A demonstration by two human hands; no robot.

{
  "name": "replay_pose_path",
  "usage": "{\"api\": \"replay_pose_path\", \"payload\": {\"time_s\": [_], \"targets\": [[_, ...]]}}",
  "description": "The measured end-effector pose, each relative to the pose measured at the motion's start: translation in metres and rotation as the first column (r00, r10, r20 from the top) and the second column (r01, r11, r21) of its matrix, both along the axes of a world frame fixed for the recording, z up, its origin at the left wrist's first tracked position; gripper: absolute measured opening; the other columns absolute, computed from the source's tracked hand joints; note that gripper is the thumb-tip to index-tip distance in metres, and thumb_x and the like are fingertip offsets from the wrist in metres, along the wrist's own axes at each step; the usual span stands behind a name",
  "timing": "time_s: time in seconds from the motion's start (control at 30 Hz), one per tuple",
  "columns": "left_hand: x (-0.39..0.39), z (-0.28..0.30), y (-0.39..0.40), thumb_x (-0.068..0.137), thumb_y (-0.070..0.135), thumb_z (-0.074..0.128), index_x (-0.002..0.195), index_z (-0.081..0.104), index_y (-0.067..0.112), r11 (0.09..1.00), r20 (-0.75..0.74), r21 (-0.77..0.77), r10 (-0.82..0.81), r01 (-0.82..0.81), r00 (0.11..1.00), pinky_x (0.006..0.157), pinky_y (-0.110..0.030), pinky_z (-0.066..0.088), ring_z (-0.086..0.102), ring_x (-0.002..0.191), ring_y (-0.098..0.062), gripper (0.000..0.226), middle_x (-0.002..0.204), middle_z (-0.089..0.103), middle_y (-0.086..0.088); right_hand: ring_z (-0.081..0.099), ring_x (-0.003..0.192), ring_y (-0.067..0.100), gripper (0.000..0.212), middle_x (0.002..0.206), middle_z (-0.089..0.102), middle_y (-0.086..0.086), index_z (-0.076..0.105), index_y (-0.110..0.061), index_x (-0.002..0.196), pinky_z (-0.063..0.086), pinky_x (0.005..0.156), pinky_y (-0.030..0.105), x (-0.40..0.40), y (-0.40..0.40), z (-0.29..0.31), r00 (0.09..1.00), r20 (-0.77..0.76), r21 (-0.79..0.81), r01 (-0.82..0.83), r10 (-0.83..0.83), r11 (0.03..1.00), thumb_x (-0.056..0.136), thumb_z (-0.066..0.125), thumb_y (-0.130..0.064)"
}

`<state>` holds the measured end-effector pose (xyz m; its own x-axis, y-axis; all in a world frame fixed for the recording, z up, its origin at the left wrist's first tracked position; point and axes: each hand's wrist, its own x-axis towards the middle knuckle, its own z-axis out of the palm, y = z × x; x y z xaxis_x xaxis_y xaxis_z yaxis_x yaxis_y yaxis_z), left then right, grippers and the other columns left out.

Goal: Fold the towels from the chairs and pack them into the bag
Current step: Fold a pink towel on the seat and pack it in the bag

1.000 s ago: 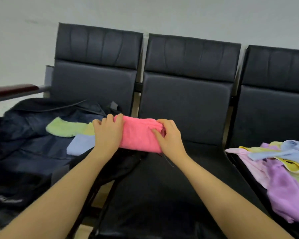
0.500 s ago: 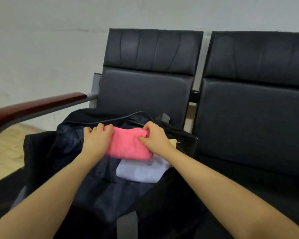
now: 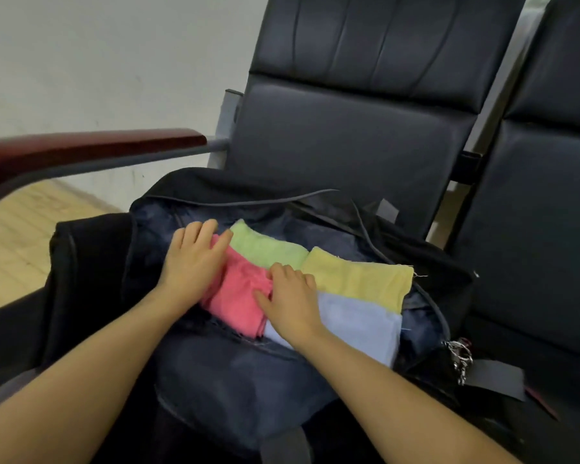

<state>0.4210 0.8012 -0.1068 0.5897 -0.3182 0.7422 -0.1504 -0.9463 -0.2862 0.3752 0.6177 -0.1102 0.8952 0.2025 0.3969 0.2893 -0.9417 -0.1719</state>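
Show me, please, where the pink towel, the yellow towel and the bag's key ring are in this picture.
pink towel point(image 3: 240, 294), head view, on its folded top face between the hands.
yellow towel point(image 3: 359, 277), head view, middle of its top face.
key ring point(image 3: 460, 356), head view, on the metal rings at the bag's right end.

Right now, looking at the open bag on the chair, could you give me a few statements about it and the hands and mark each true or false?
1. Both hands rest on the pink towel. True: left hand and right hand lie on it with fairly straight fingers.
2. Four towels show in the bag. True: pink, green towel, yellow towel, blue towel.
3. The yellow towel lies on the floor. False: it is in the bag, beside the green one.
4. The bag is zipped shut. False: it is open.
5. The armrest is blue plastic. False: it is reddish-brown.
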Motion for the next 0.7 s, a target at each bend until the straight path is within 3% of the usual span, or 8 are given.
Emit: {"api": "replay_pose_path", "payload": {"time_s": [0.1,0.2,0.3,0.43,0.53,0.6,0.67,0.7], "targets": [[-0.019,-0.012,-0.016,0.075,0.02,0.047,0.077,0.065,0.012,0.995,-0.095,0.028,-0.096,0.099,0.991,0.062,-0.038,0.04,0.056,0.07,-0.03,0.02,0.078,0.062,-0.009,0.046,0.104,0.027,0.031,0.111,0.053,0.003,0.057,-0.015,0.107,0.028,0.087,0.038,-0.001,-0.004,0.0,0.994,0.096,-0.092,0.062,-0.053,0.994,0.093,0.049,-0.041],[-0.03,-0.024,-0.021,0.075,0.023,0.041,0.068,0.069,0.011,0.997,-0.311,0.06,-0.025,0.046,0.95,0.058,-0.036,0.047,0.059,0.063,-0.03,0.031,0.07,0.064,-0.011,0.053,0.093,0.027,0.027,0.102,0.058,0.002,0.067,-0.016,0.093,0.027,0.079,0.037,-0.005,-0.002,-0.002,0.99,0.139,-0.124,0.052,-0.034,0.991,0.083,0.066,-0.041],[-0.028,-0.025,-0.017,0.081,0.028,0.042,0.085,0.075,0.008,0.996,-0.358,0.081,0.057,-0.03,0.932,0.074,-0.047,0.052,0.064,0.091,-0.039,0.039,0.092,0.07,-0.017,0.059,0.076,0.022,0.019,0.084,0.062,-0.005,0.068,-0.021,0.069,0.023,0.07,0.034,-0.005,-0.001,-0.007,0.977,0.214,-0.176,0.064,-0.026,0.982,0.071,0.074,-0.039],[-0.016,-0.018,-0.01,0.087,0.046,0.022,0.117,0.066,0.002,0.999,-0.514,-0.037,0.006,-0.029,0.857,0.097,-0.052,0.044,0.056,0.116,-0.045,0.069,0.12,0.065,-0.019,0.058,0.066,0.017,0.041,0.069,0.061,-0.009,0.068,-0.023,0.06,0.021,0.069,0.034,-0.006,0.0,-0.011,0.976,0.204,-0.137,0.101,-0.072,0.985,0.082,0.039,-0.043],[-0.004,-0.019,-0.009,0.081,0.055,-0.009,0.148,0.03,0.012,0.997,-0.571,-0.062,-0.003,-0.039,0.821,0.117,-0.037,0.015,0.029,0.142,-0.027,0.089,0.154,0.029,-0.011,0.063,0.082,0.02,0.026,0.093,0.068,-0.005,0.072,-0.023,0.081,0.025,0.075,0.035,0.0,-0.002,-0.014,0.981,0.191,-0.184,0.055,-0.02,0.981,0.08,0.053,-0.04],[0.002,-0.02,-0.01,0.094,0.052,-0.002,0.153,0.013,0.016,0.997,-0.608,-0.004,0.063,-0.083,0.791,0.118,-0.033,0.001,0.013,0.147,-0.02,0.07,0.16,0.011,-0.005,0.064,0.105,0.02,0.032,0.117,0.067,-0.005,0.072,-0.027,0.106,0.027,0.087,0.038,0.008,-0.003,-0.017,0.98,0.198,-0.273,0.026,0.03,0.962,0.078,0.058,-0.035],[0.002,-0.02,-0.013,0.101,0.047,0.01,0.153,0.006,0.017,0.994,-0.633,0.016,0.09,-0.104,0.769,0.118,-0.033,-0.004,0.005,0.148,-0.018,0.06,0.16,0.004,-0.004,0.054,0.124,0.02,0.043,0.132,0.06,-0.005,0.066,-0.03,0.12,0.021,0.101,0.044,0.01,-0.007,-0.015,0.991,0.123,-0.342,-0.005,0.05,0.94,0.089,0.038,-0.036],[0.001,-0.02,-0.013,0.101,0.046,0.011,0.153,0.004,0.018,0.993,-0.645,0.023,0.102,-0.114,0.757,0.118,-0.032,-0.005,0.002,0.148,-0.017,0.06,0.161,0.002,-0.003,0.04,0.136,0.021,0.052,0.144,0.048,-0.005,0.056,-0.03,0.133,0.011,0.108,0.046,0.01,-0.008,-0.013,0.999,0.044,-0.384,-0.007,0.026,0.923,0.094,0.022,-0.037]]}}
